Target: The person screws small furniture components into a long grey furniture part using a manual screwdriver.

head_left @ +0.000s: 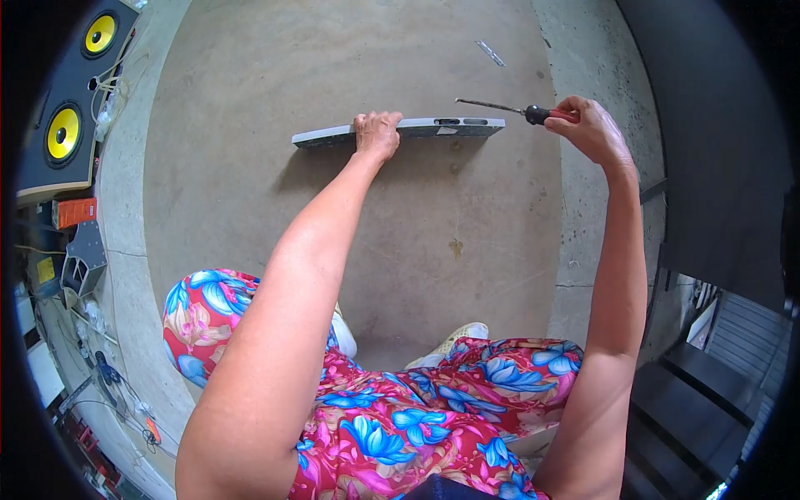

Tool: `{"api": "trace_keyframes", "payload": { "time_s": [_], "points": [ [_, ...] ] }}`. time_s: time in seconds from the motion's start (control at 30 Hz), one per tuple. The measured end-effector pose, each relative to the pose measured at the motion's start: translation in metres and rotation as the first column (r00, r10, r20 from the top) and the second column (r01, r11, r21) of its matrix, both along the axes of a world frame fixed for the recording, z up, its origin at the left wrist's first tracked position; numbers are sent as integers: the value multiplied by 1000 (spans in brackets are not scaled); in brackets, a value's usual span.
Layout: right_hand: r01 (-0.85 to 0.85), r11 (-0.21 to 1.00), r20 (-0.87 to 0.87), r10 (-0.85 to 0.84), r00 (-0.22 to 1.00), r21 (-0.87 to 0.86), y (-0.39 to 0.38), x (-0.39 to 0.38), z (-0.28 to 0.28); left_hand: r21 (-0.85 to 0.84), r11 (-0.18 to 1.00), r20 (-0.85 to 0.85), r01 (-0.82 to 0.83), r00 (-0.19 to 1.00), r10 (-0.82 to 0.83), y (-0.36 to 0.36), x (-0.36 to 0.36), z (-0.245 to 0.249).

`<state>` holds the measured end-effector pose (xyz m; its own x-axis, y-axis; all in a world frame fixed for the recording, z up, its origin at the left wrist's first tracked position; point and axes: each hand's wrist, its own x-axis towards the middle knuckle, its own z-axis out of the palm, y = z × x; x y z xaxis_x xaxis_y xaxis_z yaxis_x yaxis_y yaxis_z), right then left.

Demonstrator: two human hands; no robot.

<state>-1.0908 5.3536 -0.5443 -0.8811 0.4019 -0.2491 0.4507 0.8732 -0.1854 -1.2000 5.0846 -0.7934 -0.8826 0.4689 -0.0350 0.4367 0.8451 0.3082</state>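
A thin, flat panel (pixel 433 127) with a pale edge stands on its side on the concrete floor in front of me. Two dark slots show in its edge towards the right end. My left hand (pixel 377 135) grips the top edge left of its middle, fingers curled over it. To the right, my right hand (pixel 590 129) is closed on the red and black handle of a screwdriver (pixel 536 114). The screwdriver's long shaft points left, its tip above the panel's right part in view and apart from it.
A small metallic strip (pixel 490 53) lies on the floor beyond the panel. At the left are a speaker (pixel 77 104) with yellow cones, an orange box (pixel 77 213) and cables. Large dark boards (pixel 717 150) stand at the right. My shoes (pixel 467 332) are on the floor below.
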Motion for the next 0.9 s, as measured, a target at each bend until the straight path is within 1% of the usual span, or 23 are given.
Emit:
{"api": "trace_keyframes", "payload": {
  "time_s": [0.17, 0.3, 0.43, 0.57, 0.67, 0.77, 0.87, 0.9],
  "points": [
    [42, 989, -27, -47, 999, -141, 42, 7, -23, -8, 1000, -3, -8, 1000, 8, 0, 1, 0],
    [111, 969, -52, -126, 991, -221, 87, 20, -68, 2, 1000, -5, -2, 1000, 2, -3, 2, 3],
    [237, 941, -16, -248, 969, -241, 108, 34, -111, 8, 1000, -4, -1, 1000, 1, -4, 0, 4],
    [306, 921, 50, -303, 952, -241, 117, 45, -135, 3, 1000, 0, -3, 1000, 3, -5, 0, 4],
    [343, 924, 106, -329, 938, -171, 113, 46, -127, -5, 1000, -7, 1, 1000, -1, -5, -1, 5],
    [330, 940, 104, -321, 941, -86, 109, 49, -122, 3, 1000, -48, 17, 999, -17, -7, -3, -3],
    [308, 951, 123, -304, 945, -14, 104, 50, -118, -15, 1000, 1, -1, 1000, 1, -6, 1, 10],
    [305, 952, 123, -306, 944, 28, 100, 49, -113, -9, 1000, -15, 5, 1000, -5, -6, 1, 8]
  ]
}}
